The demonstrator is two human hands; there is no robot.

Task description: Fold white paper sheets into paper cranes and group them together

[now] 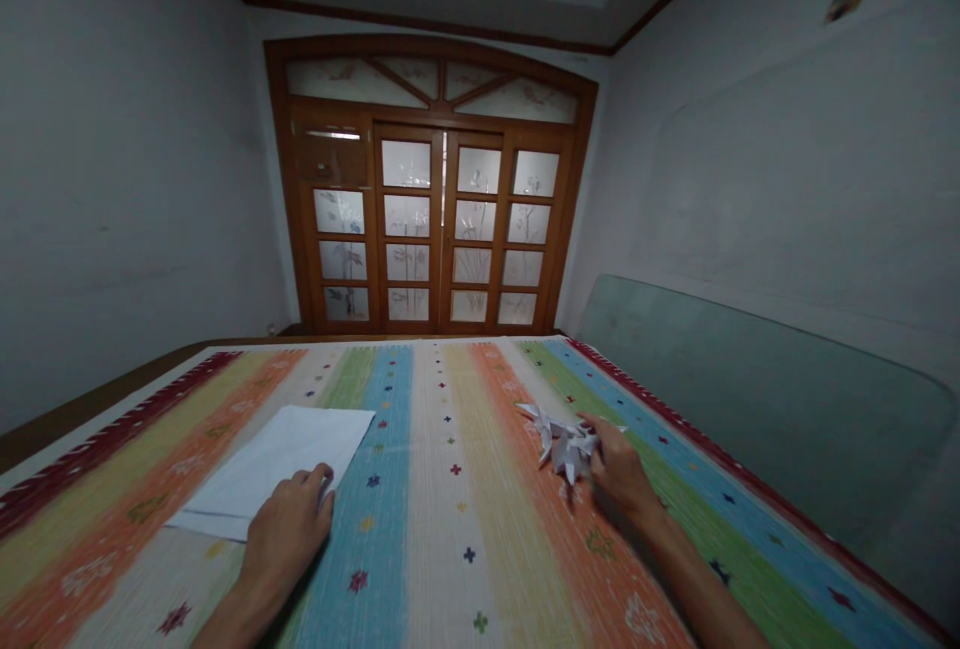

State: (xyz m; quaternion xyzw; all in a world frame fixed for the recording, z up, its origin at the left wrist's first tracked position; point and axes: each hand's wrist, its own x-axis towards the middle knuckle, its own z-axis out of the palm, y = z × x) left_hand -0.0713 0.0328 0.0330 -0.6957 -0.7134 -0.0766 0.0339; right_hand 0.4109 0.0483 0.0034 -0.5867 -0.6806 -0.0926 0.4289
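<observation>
A small stack of white paper sheets lies on the left part of the striped cloth. My left hand rests over its near right edge, fingers curled in; whatever is between them, if anything, is too small to make out. Over on the right, a cluster of folded white paper pieces with pointed tips sits on the orange stripe. The fingers of my right hand are closed at the right side of this cluster, gripping a folded paper piece. Part of that piece is hidden behind the fingers.
A striped cloth with small printed motifs covers the table. A pale green panel stands along the right side, against the wall. Wooden doors with glass panes are beyond the far edge. Walls rise on both sides.
</observation>
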